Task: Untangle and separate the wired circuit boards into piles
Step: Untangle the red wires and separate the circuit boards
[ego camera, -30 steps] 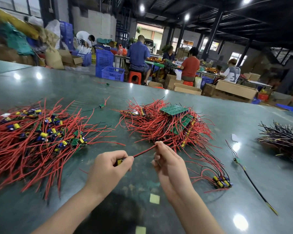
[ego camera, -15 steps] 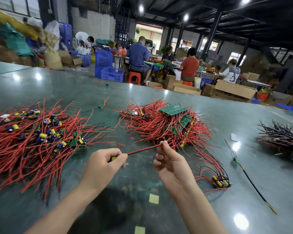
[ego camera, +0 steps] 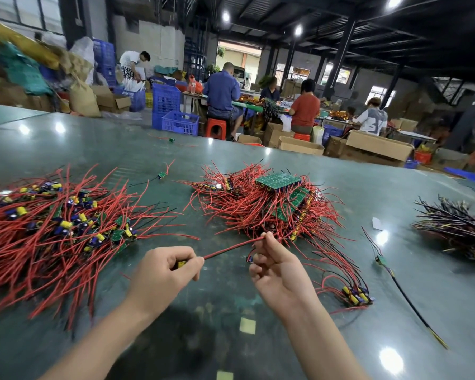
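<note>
Tabletop [ego camera: 258, 338]: smooth, glossy, dark green, mirroring ceiling lamps. Red wires [ego camera: 52, 242] at left edge: smooth plastic-looking insulation, slight sheen. Circuit boards [ego camera: 279, 179] mid-tabletop: matt green. Black wires [ego camera: 455, 226] at right edge: probably plastic-coated; blurred. Cardboard boxes [ego camera: 379, 145] beyond far edge: matt brown.

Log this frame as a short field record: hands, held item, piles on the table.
left hand: grips the board end of a red wire
right hand: pinches the other end of that wire at its fingertips
held wire: stretched straight between the hands, above the table
left pile: loose red-wired boards, spread wide
centre pile: tangled, green boards on top
small bundle: right of the right hand
far-right pile: dark wires
</note>
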Demonstrator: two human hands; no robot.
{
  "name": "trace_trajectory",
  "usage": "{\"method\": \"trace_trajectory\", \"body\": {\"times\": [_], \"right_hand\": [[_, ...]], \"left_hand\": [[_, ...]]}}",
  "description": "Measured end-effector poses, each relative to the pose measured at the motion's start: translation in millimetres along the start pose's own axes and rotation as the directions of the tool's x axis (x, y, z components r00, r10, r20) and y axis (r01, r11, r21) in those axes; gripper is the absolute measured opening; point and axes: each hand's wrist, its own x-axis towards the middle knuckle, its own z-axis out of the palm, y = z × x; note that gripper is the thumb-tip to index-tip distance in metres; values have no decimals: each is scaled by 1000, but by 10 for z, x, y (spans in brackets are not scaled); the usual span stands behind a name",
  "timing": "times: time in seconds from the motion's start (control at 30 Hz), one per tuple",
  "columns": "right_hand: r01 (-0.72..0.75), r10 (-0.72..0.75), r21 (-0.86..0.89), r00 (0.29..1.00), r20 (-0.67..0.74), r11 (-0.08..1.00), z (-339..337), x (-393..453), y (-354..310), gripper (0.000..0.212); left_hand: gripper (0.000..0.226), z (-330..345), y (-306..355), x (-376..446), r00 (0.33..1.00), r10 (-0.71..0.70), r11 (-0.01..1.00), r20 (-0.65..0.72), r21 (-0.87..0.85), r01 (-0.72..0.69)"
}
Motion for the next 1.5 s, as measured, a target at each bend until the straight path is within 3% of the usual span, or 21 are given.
{"method": "trace_trajectory", "body": {"times": [0.27,0.33,0.37,0.4,0.47,0.53,0.6,0.7,0.83,0.93,1.07,1.17,1.27,1.4,1.5], "right_hand": [[-16,16,-1,996,-90,1000,-66,50,-26,9],[56,-60,-51,995,-84,997,-56,41,-33,10],[95,-102,-89,991,-81,992,-51,34,-35,10],[122,-131,-120,988,-76,985,-46,25,-35,13],[130,-140,-140,988,-66,982,-43,12,-35,25],[112,-121,-159,991,-52,981,-27,-8,-13,26],[118,-119,-213,993,7,970,5,-39,40,19],[207,-147,-316,968,202,926,50,-106,119,22],[275,-78,-444,908,412,853,113,-204,210,33],[302,-70,-493,898,435,816,143,-225,280,33],[304,-141,-411,914,381,859,118,-188,277,32],[325,-178,-404,916,360,855,78,-163,263,30],[328,-207,-409,927,312,852,58,-148,252,18],[369,-272,-448,924,268,814,48,-156,259,10],[459,-375,-534,888,266,710,59,-181,260,6]], "left_hand": [[36,52,50,-61,995,56,997,83,48,-60],[36,58,72,-40,997,-3,999,73,-33,5],[34,59,88,-26,994,-84,983,67,-160,94],[33,57,97,-7,978,-190,923,86,-323,208],[33,27,87,39,928,-331,706,174,-607,365],[26,-8,80,71,912,-353,532,208,-758,378],[20,-9,65,91,925,-338,481,170,-814,326],[23,24,48,103,943,-332,534,23,-820,208],[30,42,58,66,959,-281,453,36,-876,165],[31,73,83,23,979,-196,532,51,-833,150],[36,101,91,-12,995,-96,776,31,-624,94],[29,154,101,-46,996,-61,819,59,-568,84],[29,202,147,-82,987,-94,766,127,-624,154],[31,163,184,-53,881,-277,433,383,-769,470],[37,147,229,-54,791,-354,448,498,-653,611]]}}
